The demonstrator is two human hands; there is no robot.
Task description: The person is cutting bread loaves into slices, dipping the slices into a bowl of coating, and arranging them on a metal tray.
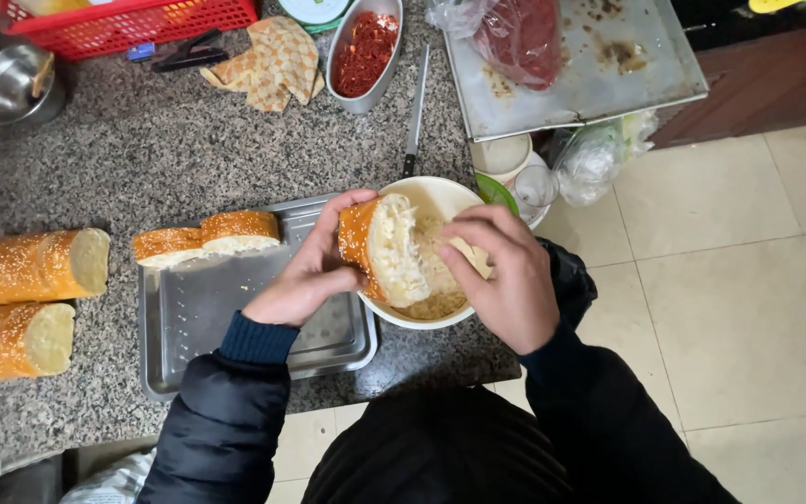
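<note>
The left hand (305, 275) grips a cut piece of bread (380, 247) and holds it tilted over the white bowl (422, 317), soft side facing the other hand. The right hand (506, 275) has its fingers bent and pressed into that soft inside — it looks like the step of pulling the crumb out, and a heap of crumbs (436, 280) sits in the bowl. I think the next pull needs a gentle pinch, so the crust does not tear. Both arms reach in from below, in dark sleeves. A metal tray (235, 317) on the tabletop (142, 159) holds two more pieces (207, 238) — two long loaves (25, 303) lie further left.
</note>
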